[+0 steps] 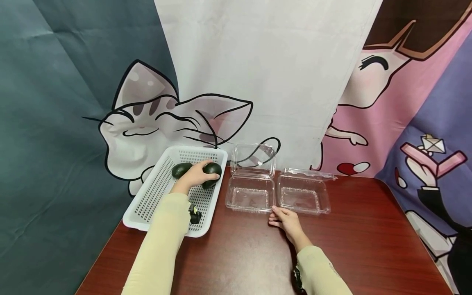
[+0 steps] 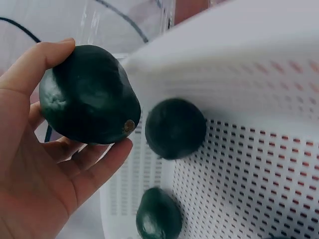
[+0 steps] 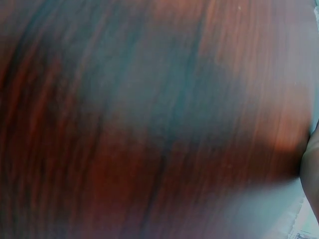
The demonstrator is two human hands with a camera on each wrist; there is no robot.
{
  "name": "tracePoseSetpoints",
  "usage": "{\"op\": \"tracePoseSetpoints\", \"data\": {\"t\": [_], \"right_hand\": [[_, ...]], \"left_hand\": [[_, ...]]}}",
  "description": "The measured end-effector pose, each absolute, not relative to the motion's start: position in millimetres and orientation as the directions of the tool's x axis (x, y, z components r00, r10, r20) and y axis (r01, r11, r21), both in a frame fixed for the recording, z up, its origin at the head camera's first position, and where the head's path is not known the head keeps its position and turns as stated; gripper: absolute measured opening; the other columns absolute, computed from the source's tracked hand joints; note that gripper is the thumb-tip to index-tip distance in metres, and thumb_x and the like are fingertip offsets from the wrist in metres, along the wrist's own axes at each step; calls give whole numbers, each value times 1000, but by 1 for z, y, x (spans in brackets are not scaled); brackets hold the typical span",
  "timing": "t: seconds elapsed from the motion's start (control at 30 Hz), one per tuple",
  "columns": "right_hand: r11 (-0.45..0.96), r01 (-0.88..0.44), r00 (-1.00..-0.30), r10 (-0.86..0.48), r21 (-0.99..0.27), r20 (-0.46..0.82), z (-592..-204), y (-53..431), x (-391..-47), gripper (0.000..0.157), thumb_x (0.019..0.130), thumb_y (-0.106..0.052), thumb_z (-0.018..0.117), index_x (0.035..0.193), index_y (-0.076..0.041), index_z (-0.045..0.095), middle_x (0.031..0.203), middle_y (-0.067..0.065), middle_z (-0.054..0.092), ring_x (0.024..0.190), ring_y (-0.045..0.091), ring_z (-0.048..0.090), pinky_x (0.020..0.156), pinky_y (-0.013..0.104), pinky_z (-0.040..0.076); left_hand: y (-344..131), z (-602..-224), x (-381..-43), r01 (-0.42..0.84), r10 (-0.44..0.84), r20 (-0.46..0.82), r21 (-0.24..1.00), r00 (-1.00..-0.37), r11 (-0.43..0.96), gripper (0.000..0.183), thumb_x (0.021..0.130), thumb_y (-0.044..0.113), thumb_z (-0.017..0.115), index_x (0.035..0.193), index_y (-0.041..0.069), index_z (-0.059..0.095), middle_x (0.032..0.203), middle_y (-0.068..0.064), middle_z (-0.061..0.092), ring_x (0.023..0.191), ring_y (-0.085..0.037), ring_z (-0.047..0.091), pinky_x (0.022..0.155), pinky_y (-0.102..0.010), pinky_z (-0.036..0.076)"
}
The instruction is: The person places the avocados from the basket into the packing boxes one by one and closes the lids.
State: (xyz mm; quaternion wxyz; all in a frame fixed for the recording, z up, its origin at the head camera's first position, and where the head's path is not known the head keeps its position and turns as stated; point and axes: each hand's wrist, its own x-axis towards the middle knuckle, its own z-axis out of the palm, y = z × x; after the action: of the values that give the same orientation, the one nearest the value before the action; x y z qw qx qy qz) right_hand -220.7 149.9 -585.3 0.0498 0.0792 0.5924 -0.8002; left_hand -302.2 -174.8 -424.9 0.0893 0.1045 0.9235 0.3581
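Observation:
My left hand (image 1: 194, 177) grips a dark green avocado (image 2: 92, 94) over the right side of a white perforated basket (image 1: 147, 226); its brown stem spot shows in the left wrist view. Below it in the basket lies a second avocado (image 2: 175, 128), and another avocado (image 1: 181, 169) is to the left. My right hand (image 1: 288, 223) reaches to the front right corner of a lidded clear plastic container (image 1: 250, 200), fingertips right at its rim. Only a sliver of that hand (image 3: 311, 174) appears in the right wrist view.
A second clear plastic container (image 1: 304, 200) stands open just right of the first. Both rest on the reddish-brown wooden table (image 1: 236, 254). Behind the table hangs a cloth (image 1: 273, 73) printed with cartoon figures. A black device (image 1: 194, 214) is strapped at my left wrist.

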Motion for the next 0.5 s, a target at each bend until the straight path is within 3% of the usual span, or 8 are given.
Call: {"op": "tracePoseSetpoints", "data": {"t": [0.2,0.5], "right_hand": [[-319,137,-987,36,-938,-157,-587,148,-219,14,88,-8,62,90,5,65,69,9,63,62,20,64,66,39,54],[-336,134,-981,88,-932,-173,-586,148,-219,20,87,-8,63,96,10,63,68,9,64,62,19,64,65,36,54]], "left_hand": [[-157,-425,-304,160,270,-64,667,-961,727,72,82,36,68,141,10,36,139,-20,39,121,-37,42,96,-50,36],[-138,-430,-305,176,263,-30,669,-964,722,72,80,38,69,138,7,41,133,-20,46,114,-35,49,92,-48,41]]}}
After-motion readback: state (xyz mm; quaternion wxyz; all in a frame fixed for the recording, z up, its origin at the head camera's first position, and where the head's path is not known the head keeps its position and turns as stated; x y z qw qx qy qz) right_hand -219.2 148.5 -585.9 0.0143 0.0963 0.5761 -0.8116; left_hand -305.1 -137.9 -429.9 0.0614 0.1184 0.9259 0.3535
